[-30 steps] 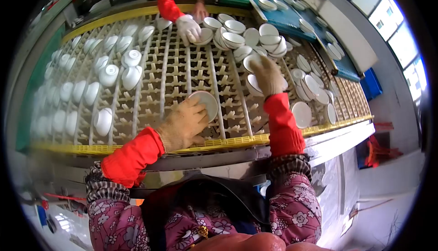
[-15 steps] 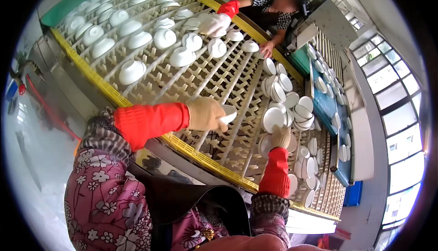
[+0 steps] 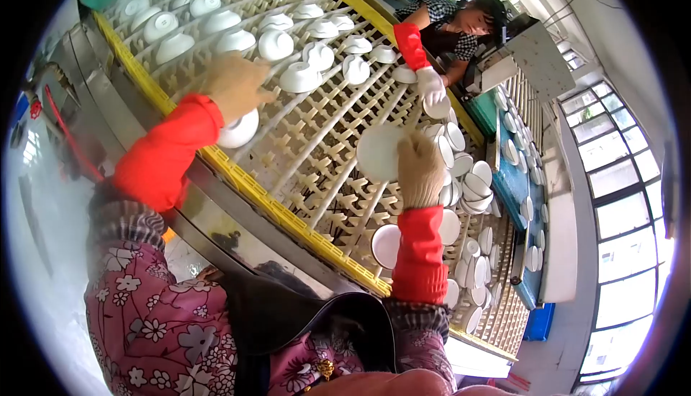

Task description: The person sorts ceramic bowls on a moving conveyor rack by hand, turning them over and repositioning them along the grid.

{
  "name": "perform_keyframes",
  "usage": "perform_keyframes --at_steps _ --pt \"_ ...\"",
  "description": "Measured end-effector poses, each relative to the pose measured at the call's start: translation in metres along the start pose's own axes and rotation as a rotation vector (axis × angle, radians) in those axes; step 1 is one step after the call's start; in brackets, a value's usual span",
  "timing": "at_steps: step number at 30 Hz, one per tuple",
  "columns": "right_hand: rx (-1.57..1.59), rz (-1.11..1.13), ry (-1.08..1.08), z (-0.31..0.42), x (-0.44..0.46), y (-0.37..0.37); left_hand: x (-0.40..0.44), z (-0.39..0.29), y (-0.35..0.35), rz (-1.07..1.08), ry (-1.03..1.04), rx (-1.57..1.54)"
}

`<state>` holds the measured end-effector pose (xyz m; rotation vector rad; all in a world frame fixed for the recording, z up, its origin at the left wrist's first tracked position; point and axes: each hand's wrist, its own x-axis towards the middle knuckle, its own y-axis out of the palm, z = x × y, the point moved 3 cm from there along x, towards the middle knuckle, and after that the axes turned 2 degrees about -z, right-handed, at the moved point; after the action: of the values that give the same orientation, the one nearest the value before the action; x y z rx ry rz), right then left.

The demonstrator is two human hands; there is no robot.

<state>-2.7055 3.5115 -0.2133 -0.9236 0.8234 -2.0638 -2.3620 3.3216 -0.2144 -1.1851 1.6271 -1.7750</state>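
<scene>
My left hand [image 3: 234, 88], in a tan glove, is over the near left part of the slatted rack [image 3: 291, 162], its fingers apart and slightly blurred. Just below it a white bowl [image 3: 240, 130] lies upside down near the yellow edge, partly covered by the hand. My right hand [image 3: 420, 169], also gloved, grips the rim of another white bowl [image 3: 378, 153], its inside facing me, above the rack. Loose bowls [image 3: 455, 137] crowd the rack to the right of that hand, and one bowl [image 3: 386, 245] leans below it.
Upside-down bowls [image 3: 276, 45] stand in rows at the upper left. Across the rack a person in a checked top has a white-gloved hand [image 3: 431, 85] at a bowl. More bowls sit on a blue belt [image 3: 509, 173] at the right. A yellow edge [image 3: 252, 193] runs along the near side.
The view has turned. My left hand has moved left and let go of its bowl. My right hand has lifted a bowl from the pile. The co-worker's gloved hand has moved right to the bowls.
</scene>
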Motion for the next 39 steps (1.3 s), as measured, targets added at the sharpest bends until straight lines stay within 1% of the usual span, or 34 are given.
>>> perform_keyframes --at_steps 1,3,4,6,7,8,10,12,14,16,17,18,20,21,22,24,25,26,27,28,29,30,31,32,33,34,35,36,37,38,39 --pt "0.116 -0.046 -0.058 0.015 0.012 0.002 0.008 -0.002 0.024 -0.019 0.072 -0.008" --pt "0.352 -0.147 -0.161 0.044 0.021 0.013 -0.003 -0.023 0.024 -0.066 0.209 -0.005" --pt "0.391 -0.111 -0.211 0.049 0.021 0.020 -0.008 -0.033 0.025 -0.089 0.282 -0.004" --pt "0.227 -0.068 -0.304 0.062 0.003 0.013 -0.015 -0.036 0.039 -0.097 0.360 -0.048" --pt "0.177 0.014 -0.276 0.056 -0.001 0.007 -0.018 -0.038 0.042 -0.091 0.376 -0.056" --pt "0.121 -0.030 -0.260 0.037 -0.004 0.003 -0.020 -0.039 0.044 -0.087 0.385 -0.066" --pt "0.006 -0.115 -0.229 -0.025 -0.013 0.001 -0.020 -0.041 0.046 -0.013 0.366 -0.068" --pt "-0.399 -0.159 -0.192 -0.083 -0.031 -0.020 -0.020 -0.048 0.048 0.016 0.360 -0.066" --pt "-0.642 -0.033 -0.003 -0.159 -0.056 -0.034 -0.024 -0.062 0.047 0.008 0.371 -0.059" --pt "-0.537 -0.047 0.081 -0.226 -0.085 -0.031 -0.026 -0.092 0.047 0.145 0.452 0.030" --pt "-0.486 -0.056 0.126 -0.235 -0.095 -0.034 -0.030 -0.107 0.048 0.213 0.496 0.073" --pt "-0.490 -0.021 0.172 -0.246 -0.096 -0.036 -0.035 -0.121 0.051 0.192 0.594 0.072" --pt "-0.491 0.056 0.270 -0.240 -0.090 -0.043 -0.052 -0.153 0.056 0.158 0.791 0.069" --pt "-0.408 -0.078 0.184 -0.226 -0.087 -0.040 -0.057 -0.159 0.057 0.113 0.845 0.060" --pt "-0.344 0.020 0.305 -0.202 -0.079 -0.044 -0.061 -0.176 0.053 0.065 0.893 0.057" --pt "-0.242 0.123 0.265 -0.197 -0.061 -0.044 -0.069 -0.215 0.045 -0.077 0.993 0.027" --pt "-0.241 0.007 -0.092 -0.183 -0.051 -0.043 -0.073 -0.233 0.038 -0.224 1.070 -0.006" --pt "-0.235 -0.108 -0.449 -0.170 -0.046 -0.039 -0.077 -0.252 0.038 -0.215 1.138 -0.131" --pt "-0.170 -0.208 -0.511 -0.152 -0.036 -0.033 -0.082 -0.272 0.045 -0.296 1.182 -0.184" --pt "-0.092 -0.233 -0.489 -0.121 -0.030 -0.028 -0.089 -0.290 0.055 -0.378 1.226 -0.240" --pt "-0.012 -0.259 -0.470 -0.090 -0.024 -0.022 -0.098 -0.315 0.070 -0.146 1.327 -0.080" --pt "0.082 -0.213 -0.369 -0.065 -0.018 -0.018 -0.103 -0.323 0.081 0.063 1.331 -0.081" --pt "0.140 -0.141 -0.335 -0.064 -0.009 -0.006 -0.109 -0.330 0.091 0.269 1.307 -0.079" --pt "0.198 -0.067 -0.305 -0.068 -0.002 0.005 -0.109 -0.332 0.112 0.268 1.280 -0.247" --pt "0.544 0.001 -0.297 -0.082 -0.002 0.023 -0.104 -0.332 0.120 0.264 1.243 -0.414" --pt "0.391 0.026 -0.407 -0.101 -0.004 0.020 -0.099 -0.335 0.133 0.413 1.132 -0.455" --pt "0.246 0.037 -0.522 -0.118 -0.006 0.016 -0.093 -0.333 0.122 0.547 1.004 -0.496" --pt "0.074 -0.061 -0.678 -0.120 -0.024 0.001 -0.086 -0.331 0.110 0.659 0.867 -0.531" --pt "0.239 -0.013 -0.412 -0.134 -0.040 -0.012 -0.084 -0.312 0.084 0.605 0.840 -0.582" --pt "0.298 0.022 -0.185 -0.143 -0.058 -0.028 -0.082 -0.294 0.073 0.556 0.817 -0.630" --pt "0.358 0.041 0.044 -0.152 -0.078 -0.045 -0.081 -0.283 0.076 0.133 1.096 -0.691"
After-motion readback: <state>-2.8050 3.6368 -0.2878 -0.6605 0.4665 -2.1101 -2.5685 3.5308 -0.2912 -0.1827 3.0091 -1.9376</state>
